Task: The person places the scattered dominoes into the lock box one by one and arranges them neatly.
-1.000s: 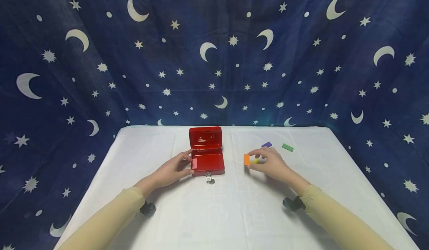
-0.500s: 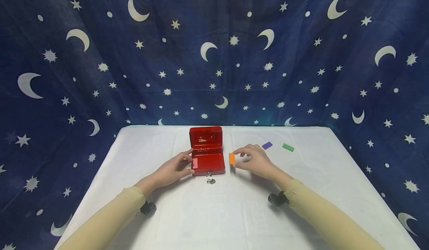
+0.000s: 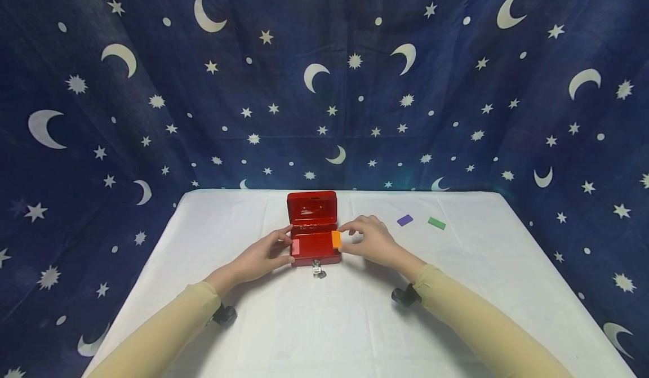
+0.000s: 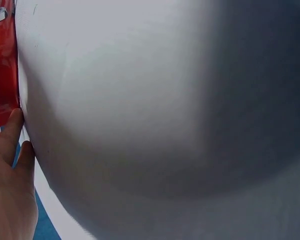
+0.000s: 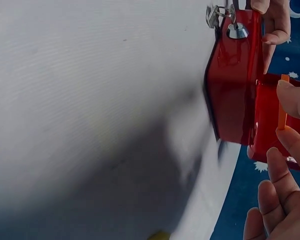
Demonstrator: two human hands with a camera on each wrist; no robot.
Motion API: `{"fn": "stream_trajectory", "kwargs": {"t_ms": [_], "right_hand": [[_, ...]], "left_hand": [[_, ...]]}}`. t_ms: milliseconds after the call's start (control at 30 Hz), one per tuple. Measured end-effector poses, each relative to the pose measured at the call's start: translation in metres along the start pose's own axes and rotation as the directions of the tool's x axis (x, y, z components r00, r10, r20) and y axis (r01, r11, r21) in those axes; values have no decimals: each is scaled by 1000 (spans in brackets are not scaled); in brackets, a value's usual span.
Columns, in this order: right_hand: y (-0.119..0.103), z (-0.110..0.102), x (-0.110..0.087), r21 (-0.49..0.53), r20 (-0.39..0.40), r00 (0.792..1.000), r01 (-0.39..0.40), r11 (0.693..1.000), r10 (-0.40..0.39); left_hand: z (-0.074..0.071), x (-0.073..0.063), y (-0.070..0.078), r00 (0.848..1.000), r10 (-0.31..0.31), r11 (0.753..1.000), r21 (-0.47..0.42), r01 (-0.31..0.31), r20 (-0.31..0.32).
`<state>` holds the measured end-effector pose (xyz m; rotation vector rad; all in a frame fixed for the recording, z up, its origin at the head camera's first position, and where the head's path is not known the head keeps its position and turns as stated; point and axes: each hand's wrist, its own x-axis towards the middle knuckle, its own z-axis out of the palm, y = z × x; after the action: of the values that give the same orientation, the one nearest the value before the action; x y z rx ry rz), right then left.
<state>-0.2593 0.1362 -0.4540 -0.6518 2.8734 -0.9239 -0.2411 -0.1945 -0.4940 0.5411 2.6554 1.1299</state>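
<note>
A red metal cash box [image 3: 316, 245] stands on the table with its lid [image 3: 311, 208] raised and keys [image 3: 319, 273] hanging from the front lock. My left hand [image 3: 261, 256] holds the box at its left side, thumb near the front corner. Inside, against the left wall, is a pink block [image 3: 296, 247]. My right hand [image 3: 372, 241] pinches an orange block [image 3: 336, 239] between thumb and finger, upright above the box's right side. The right wrist view shows this orange block [image 5: 283, 102] edge-on over the opening.
A purple block [image 3: 404, 220] and a green block [image 3: 436, 223] lie on the white tablecloth behind and right of my right hand. A yellow thing [image 5: 160, 235] peeks in at the bottom of the right wrist view. A dark starry cloth [image 3: 324, 85] hangs behind.
My right hand has carried the orange block leftward from the table's right part to the box's right side. The purple block is now uncovered. My left hand and the box stay put.
</note>
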Motion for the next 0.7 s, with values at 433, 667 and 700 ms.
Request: {"fn": "stream_trajectory", "kwargs": {"t_ms": [433,667,700], "right_hand": [[-20,10,16,-12,27,1000,2,1000,-2],[-29,16,24,-20,48,999,8,1000,-7],[-30,17,25,-20,47,999,11,1000,-10]], "left_hand": [[0,0,4,1000,-26,1000,0,26,5],[0,0,2,1000,-18,1000,6,18,7],[0,0,2,1000,-18,1000,7,18,7]]}}
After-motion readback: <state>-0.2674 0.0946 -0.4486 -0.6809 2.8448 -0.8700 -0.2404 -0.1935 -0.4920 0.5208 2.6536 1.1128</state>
